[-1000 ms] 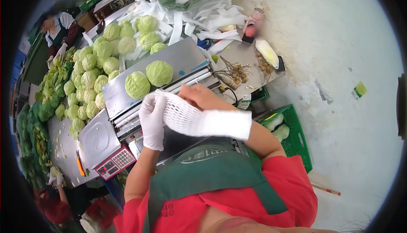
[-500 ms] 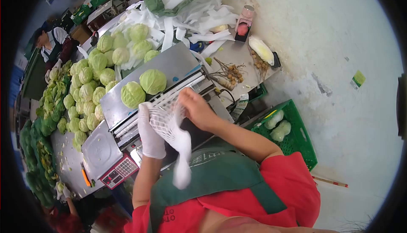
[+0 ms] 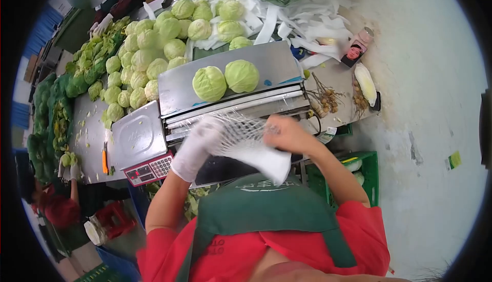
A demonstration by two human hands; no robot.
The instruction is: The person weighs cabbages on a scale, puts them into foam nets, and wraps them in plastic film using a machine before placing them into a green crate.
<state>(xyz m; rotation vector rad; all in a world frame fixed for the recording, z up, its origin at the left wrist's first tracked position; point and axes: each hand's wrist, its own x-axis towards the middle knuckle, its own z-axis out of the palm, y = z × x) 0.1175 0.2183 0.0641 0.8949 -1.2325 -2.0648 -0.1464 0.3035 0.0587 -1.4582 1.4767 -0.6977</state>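
A white foam net (image 3: 256, 154) is stretched between my hands, its open mesh at the top and a bunched tail hanging toward my apron. My left hand (image 3: 202, 141), in a white glove, is closed on one side of it. The opposite side is gripped by my bare right hand (image 3: 287, 134). Both hands are somewhat blurred. Just beyond them, a cabbage (image 3: 209, 83) and a second cabbage (image 3: 242, 76) sit side by side on the metal top of a wrapping machine (image 3: 179, 88). Neither hand touches the cabbages.
Left of the machine stands a scale (image 3: 148, 170) with an orange-handled knife (image 3: 105, 159) beyond it. Many cabbages (image 3: 147, 39) are piled at the back left, near white foam strips (image 3: 269, 23). A green crate (image 3: 373, 179) stands at right. Co-workers' gloved hands (image 3: 102, 25) show at far left.
My hands have spread apart, pulling the net wider, and its tail has swung to the right. My view has turned, so the table appears shifted right and more level.
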